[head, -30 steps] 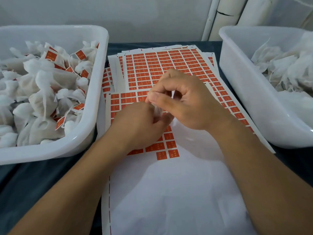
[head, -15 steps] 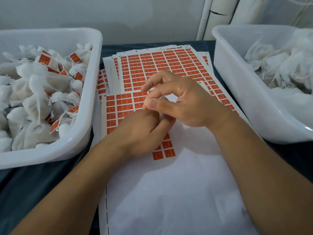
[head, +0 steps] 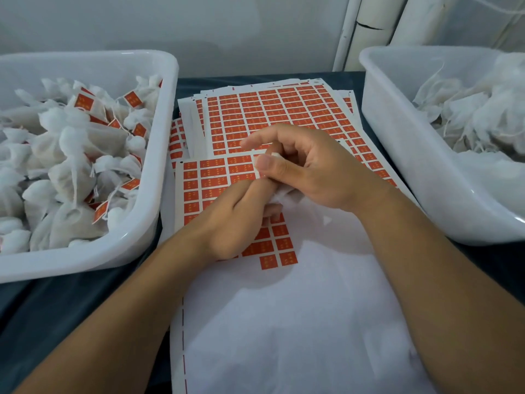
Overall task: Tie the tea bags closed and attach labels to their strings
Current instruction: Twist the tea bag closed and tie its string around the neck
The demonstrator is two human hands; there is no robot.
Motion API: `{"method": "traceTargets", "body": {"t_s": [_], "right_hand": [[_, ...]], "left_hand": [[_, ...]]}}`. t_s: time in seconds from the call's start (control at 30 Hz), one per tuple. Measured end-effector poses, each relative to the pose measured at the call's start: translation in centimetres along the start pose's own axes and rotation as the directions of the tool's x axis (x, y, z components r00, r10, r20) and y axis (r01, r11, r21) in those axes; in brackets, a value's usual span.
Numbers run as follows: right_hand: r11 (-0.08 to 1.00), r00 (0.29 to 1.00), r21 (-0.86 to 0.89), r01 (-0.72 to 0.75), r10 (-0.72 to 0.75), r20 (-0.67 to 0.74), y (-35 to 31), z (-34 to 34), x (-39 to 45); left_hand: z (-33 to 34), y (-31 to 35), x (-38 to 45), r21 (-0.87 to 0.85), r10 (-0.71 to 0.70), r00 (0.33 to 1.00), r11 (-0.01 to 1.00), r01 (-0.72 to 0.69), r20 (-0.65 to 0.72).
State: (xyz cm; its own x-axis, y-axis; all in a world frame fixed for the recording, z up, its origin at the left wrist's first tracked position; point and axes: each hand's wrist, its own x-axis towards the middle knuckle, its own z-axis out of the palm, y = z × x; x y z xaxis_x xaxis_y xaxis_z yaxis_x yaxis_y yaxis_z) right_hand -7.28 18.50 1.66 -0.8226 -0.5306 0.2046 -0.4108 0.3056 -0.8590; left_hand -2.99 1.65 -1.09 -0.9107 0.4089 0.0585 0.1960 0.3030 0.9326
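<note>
A small white tea bag (head: 279,194) is bunched between both hands over the table's middle, mostly hidden by the fingers. My left hand (head: 238,220) curls round its lower part, back of the hand toward me. My right hand (head: 306,169) pinches the bag's white top between thumb and a curled finger, its forefinger raised. Under them lies a half-used sheet of orange labels (head: 210,177) on white backing.
A white tub (head: 162,155) at the left holds several tied bags with orange labels. Another white tub (head: 397,143) at the right holds unlabelled white bags. A stack of full label sheets (head: 284,109) lies behind my hands. White pipes stand at the back right.
My right forefinger has lifted and straightened while the thumb keeps its pinch. The left hand has stayed curled under it. The view has shifted slightly.
</note>
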Motion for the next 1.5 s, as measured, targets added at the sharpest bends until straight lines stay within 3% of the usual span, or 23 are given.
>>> {"method": "traceTargets", "body": {"t_s": [0.2, 0.4, 0.6, 0.9, 1.07, 1.23, 1.33, 1.43, 1.5], "right_hand": [[0.999, 0.997, -0.001, 0.034, -0.034, -0.064, 0.1, 0.0, 0.2], [0.999, 0.998, 0.027, 0.032, -0.030, -0.063, -0.1, 0.2, 0.2], [0.999, 0.997, -0.003, -0.054, 0.054, -0.058, 0.6, -0.1, 0.3], [0.998, 0.996, 0.032, -0.053, 0.056, -0.071, 0.4, -0.2, 0.3], [0.997, 0.994, 0.031, -0.067, 0.070, -0.083, 0.8, -0.3, 0.4], [0.988, 0.978, 0.023, -0.154, 0.156, -0.135, 1.4, -0.3, 0.5], [0.957, 0.938, 0.047, -0.287, 0.290, -0.190, 1.2, -0.6, 0.6], [0.909, 0.906, -0.030, -0.417, 0.412, -0.096, 1.0, -1.0, 0.4], [0.902, 0.906, -0.084, -0.423, 0.421, -0.033, 1.0, -0.9, 0.2]], "left_hand": [[-1.1, -0.3, 0.6, 0.018, -0.141, 0.984, 0.989, 0.144, -0.113], [-1.2, -0.5, 0.9, 0.066, -0.194, 0.961, 0.975, 0.211, -0.200], [-0.9, -0.5, 0.9, 0.067, -0.162, 0.966, 0.982, 0.179, -0.203], [-0.8, -0.7, 0.4, -0.022, -0.118, 0.971, 0.993, 0.115, -0.208], [-0.5, -0.3, 0.3, 0.012, -0.031, 0.996, 0.999, 0.033, -0.088], [-0.3, -0.7, 0.3, 0.050, -0.055, 0.992, 0.997, 0.061, -0.111], [-0.4, -0.7, 0.4, 0.101, -0.074, 0.984, 0.991, 0.091, -0.160], [-0.4, -0.8, 0.5, 0.168, -0.038, 0.985, 0.984, 0.067, -0.169], [-0.3, -0.8, 0.5, 0.207, -0.015, 0.987, 0.977, 0.048, -0.157]]}}
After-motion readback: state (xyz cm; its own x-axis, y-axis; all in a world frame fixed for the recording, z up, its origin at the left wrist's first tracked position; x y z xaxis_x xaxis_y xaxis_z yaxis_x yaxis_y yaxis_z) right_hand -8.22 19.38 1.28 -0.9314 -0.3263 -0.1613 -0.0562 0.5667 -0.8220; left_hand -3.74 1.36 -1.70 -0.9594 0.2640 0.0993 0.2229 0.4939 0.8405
